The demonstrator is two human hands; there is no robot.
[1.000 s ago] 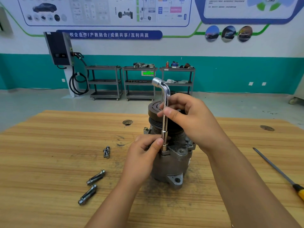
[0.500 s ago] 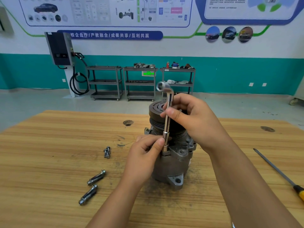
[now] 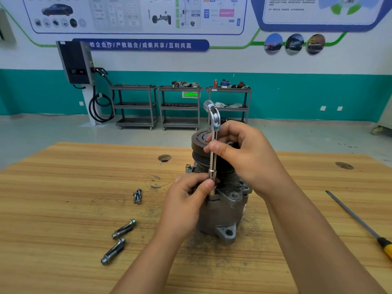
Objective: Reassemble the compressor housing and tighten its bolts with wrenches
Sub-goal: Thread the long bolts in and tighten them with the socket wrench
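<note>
Right hand (image 3: 244,158), centre of the frame: thumb and curled fingers pinched the upper shaft of the L-shaped socket wrench (image 3: 214,162), which stood upright with its bent head towards the upper centre. Left hand (image 3: 186,200), just below and to the left: thumb and fingertips pinched the wrench's lower socket end, which was set down on the top flange of the compressor (image 3: 224,213); the bolt under the socket was hidden. Compressor: grey housing, upright at centre on the wooden table (image 3: 63,209), black pulley (image 3: 200,141) uppermost behind the right hand. Two short bolts (image 3: 137,195), touching side by side, lay left of the compressor. Two long bolts (image 3: 124,229), near each other, lay at lower left. Screwdriver (image 3: 360,221), yellow handle, lay at the right edge, well apart from the compressor. Three grey carts (image 3: 135,105) stood against the far wall, upper centre.
</note>
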